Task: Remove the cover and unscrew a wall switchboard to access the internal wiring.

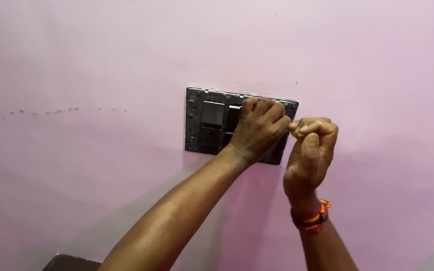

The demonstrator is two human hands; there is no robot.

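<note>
nearest the camera, two bare forearms reach up toward the plate (204, 125), a dark grey switch plate set in a pink wall (76, 60). the right wrist wears a band (311, 217) of red, orange and black threads, below and right of the plate.

the right hand (310, 153) is clenched into a tight fist just off the plate's right edge, thumb pressed along the curled fingers. a small yellow tip (293, 134) shows at the top of the fist, on the side facing the plate; what tool it belongs to cannot be told, since the fist hides the rest.

the left hand (258, 129) lies over the plate's right half, fingers curled down with the knuckles outward, pressing on the plate's face near its top edge. whether it pinches anything under the fingers cannot be told. the two hands sit just beside each other, nearly touching.

on the plate's uncovered left half, a square grey switch (212, 112) sits above a darker socket (209, 138). small screw holes run along the plate's left rim. left of the plate, a faint line of dark specks (56, 111) marks the wall.
</note>
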